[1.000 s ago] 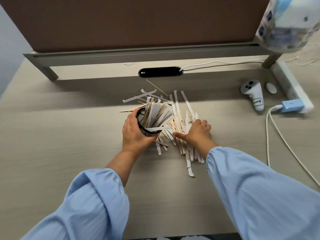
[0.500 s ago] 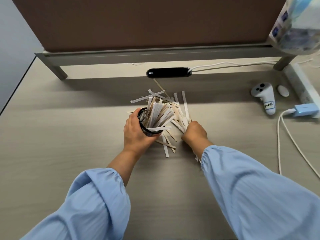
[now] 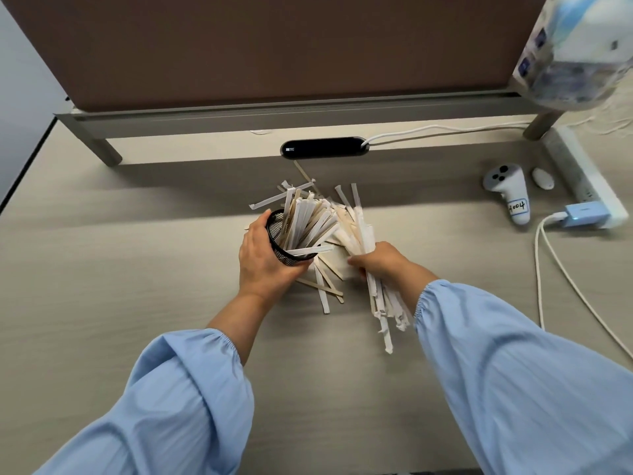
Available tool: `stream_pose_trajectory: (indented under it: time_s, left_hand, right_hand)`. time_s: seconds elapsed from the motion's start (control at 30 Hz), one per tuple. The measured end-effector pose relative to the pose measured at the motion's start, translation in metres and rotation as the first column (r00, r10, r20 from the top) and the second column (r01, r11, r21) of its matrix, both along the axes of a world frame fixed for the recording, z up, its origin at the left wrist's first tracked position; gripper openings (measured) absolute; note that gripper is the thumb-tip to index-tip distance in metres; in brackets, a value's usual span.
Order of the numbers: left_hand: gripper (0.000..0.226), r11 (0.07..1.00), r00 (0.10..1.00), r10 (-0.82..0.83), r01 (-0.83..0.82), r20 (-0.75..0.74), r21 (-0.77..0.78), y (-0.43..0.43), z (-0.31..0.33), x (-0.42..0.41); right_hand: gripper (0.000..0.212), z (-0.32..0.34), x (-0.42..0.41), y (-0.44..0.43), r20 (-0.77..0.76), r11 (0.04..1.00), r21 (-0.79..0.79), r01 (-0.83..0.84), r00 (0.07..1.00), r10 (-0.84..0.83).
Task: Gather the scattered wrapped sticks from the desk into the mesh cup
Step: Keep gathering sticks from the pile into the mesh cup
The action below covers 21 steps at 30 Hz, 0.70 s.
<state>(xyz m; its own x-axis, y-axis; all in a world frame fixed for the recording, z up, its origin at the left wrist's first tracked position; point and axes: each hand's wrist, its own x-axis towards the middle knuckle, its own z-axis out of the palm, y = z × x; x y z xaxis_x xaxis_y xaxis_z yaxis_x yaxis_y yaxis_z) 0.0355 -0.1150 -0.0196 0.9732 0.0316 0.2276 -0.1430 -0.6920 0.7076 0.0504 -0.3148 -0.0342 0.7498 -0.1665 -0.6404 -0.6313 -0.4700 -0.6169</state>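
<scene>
A black mesh cup (image 3: pixel 278 234), tilted to the right and stuffed with white-wrapped and bare wooden sticks, sits in the grip of my left hand (image 3: pixel 262 260). To its right, my right hand (image 3: pixel 383 260) is closed around a bundle of wrapped sticks (image 3: pixel 382 299); the bundle's upper ends reach toward the cup's mouth and its lower ends hang toward me. More loose sticks (image 3: pixel 323 284) lie on the desk between and below my hands, and a few others (image 3: pixel 342 197) lie behind the cup.
A white controller (image 3: pixel 510 193) and a small white oval object (image 3: pixel 543 178) lie at the right. A power strip (image 3: pixel 589 186) with a blue charger (image 3: pixel 582 216) and white cable (image 3: pixel 561 279) runs along the right edge. A shelf riser (image 3: pixel 239 120) spans the back.
My right hand has closed on a bundle of sticks and lifted it off the desk, so the bundle's lower ends now hang below the hand. My left hand keeps holding the cup.
</scene>
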Motion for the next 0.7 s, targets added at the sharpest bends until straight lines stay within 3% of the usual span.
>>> stream_pose_trajectory:
  time_s: [0.17, 0.27, 0.43, 0.7]
  left_hand:
    - [0.097, 1.000, 1.000, 0.000, -0.001, -0.008, -0.026, 0.002, 0.001, -0.002]
    - [0.096, 0.999, 1.000, 0.021, -0.021, -0.005, -0.044, 0.007, 0.001, -0.004]
    - [0.097, 0.996, 0.998, 0.058, -0.056, 0.016, -0.062, 0.021, 0.006, -0.007]
    - [0.095, 0.986, 0.987, 0.151, -0.147, 0.049, -0.078, 0.054, 0.011, -0.017]
  right_hand:
    - [0.026, -0.002, -0.011, 0.004, 0.037, 0.974, 0.217, 0.062, 0.997, -0.072]
    - [0.009, 0.000, -0.014, 0.008, 0.111, 0.931, 0.362, 0.038, 0.990, -0.084]
    - [0.004, 0.010, -0.017, 0.018, 0.150, 0.917, 0.399, -0.021, 0.988, -0.043]
    - [0.021, 0.055, -0.009, 0.064, 0.447, 0.848, 0.530, 0.013, 0.845, -0.292]
